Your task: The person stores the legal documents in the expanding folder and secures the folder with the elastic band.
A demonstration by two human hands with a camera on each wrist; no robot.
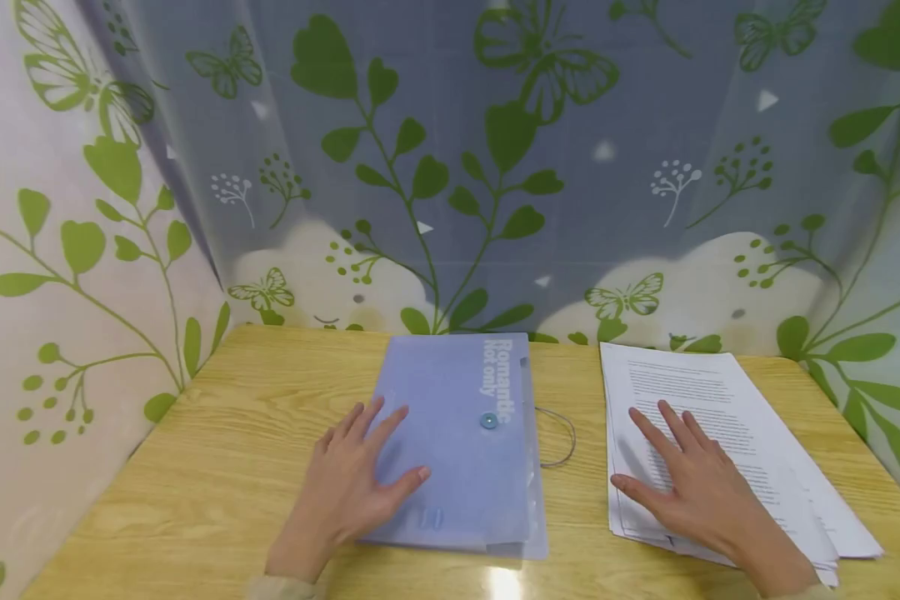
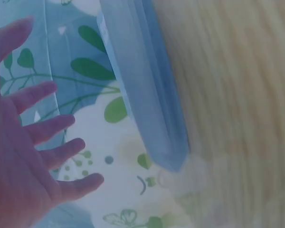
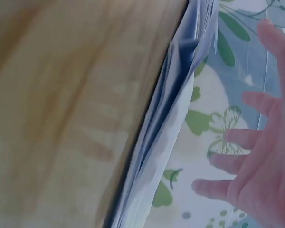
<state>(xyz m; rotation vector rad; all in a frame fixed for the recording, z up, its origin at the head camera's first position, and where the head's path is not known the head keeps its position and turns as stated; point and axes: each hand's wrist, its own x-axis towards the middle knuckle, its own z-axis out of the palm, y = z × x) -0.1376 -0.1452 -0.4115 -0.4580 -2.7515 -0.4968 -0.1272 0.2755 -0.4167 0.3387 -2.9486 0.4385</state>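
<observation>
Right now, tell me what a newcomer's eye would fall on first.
Most likely the blue folder, lying near the middle of the wooden table, with the spread left hand over its left side. Next come the printed papers to its right, under the spread right hand. Behind the table, a big leafy cloth fills the upper view.

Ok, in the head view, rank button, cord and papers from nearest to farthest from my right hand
1. Papers, under your right hand.
2. Cord, left of the papers.
3. Button, on the folder, farther left.
</observation>
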